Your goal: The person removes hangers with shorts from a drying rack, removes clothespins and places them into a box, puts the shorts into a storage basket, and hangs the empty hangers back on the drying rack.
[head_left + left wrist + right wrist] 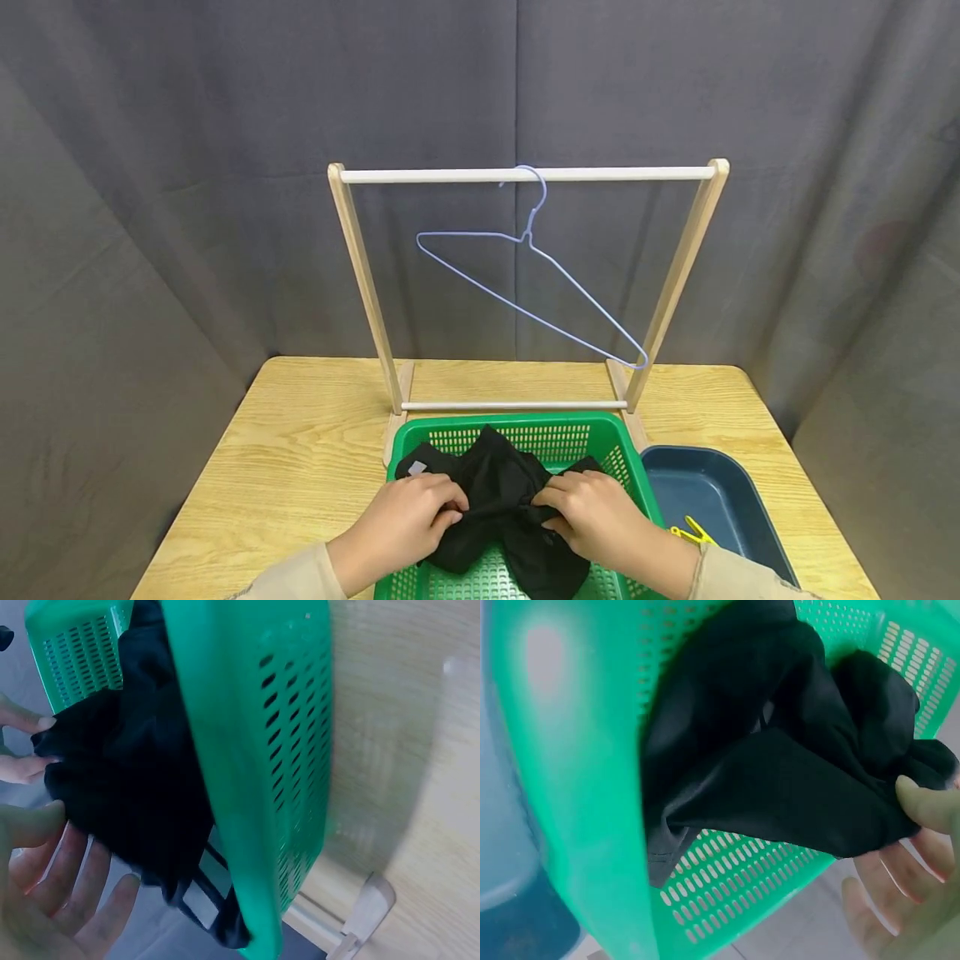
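A crumpled black garment (498, 483) lies in the green plastic basket (630, 467), with a small pale label showing at its left. My left hand (408, 512) pinches the garment near its middle, fingers curled over the fabric. On the other side my right hand (596, 508) grips a fold. The right wrist view shows the thumb of that hand on top of the black fabric (780, 795) and the fingers underneath. In the left wrist view, the left thumb and fingers (67, 877) meet the cloth's edge. The garment's exact kind is hidden by its folds.
Behind the basket stands a wooden rack (678, 275) with a white top bar (435, 176). A lilac hanger (480, 287) hangs from that bar. Right of the basket sits a dark blue tub (712, 483) with yellow clips (693, 532) in it. Grey curtains surround the wooden table (285, 467).
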`<action>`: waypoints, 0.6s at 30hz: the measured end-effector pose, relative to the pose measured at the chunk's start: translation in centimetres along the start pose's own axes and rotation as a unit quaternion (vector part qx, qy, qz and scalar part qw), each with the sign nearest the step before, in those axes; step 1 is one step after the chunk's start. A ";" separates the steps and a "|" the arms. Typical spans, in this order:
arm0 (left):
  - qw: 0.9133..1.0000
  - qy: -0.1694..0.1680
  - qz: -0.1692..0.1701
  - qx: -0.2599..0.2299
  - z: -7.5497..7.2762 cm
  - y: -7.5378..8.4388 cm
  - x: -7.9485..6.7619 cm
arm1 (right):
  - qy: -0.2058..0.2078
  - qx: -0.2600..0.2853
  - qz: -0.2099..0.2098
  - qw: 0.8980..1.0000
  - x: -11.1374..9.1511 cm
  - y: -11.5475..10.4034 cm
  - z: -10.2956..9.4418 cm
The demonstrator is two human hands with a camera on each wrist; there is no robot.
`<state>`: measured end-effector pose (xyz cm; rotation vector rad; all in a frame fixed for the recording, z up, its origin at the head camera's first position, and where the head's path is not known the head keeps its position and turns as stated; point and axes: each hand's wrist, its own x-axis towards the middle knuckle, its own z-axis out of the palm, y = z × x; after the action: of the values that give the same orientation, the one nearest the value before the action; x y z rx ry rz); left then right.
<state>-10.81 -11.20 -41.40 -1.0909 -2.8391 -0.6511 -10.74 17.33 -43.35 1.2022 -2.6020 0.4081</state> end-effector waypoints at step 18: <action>1.000 0.022 -0.015 0.013 -0.8 -0.3 -1.9 | 0.026 0.052 0.068 0.996 -1.3 -0.3 -1.3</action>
<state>-9.67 -12.88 -41.07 -1.0178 -2.8239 -0.6309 -9.54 18.49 -42.54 1.0337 -2.6556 0.5989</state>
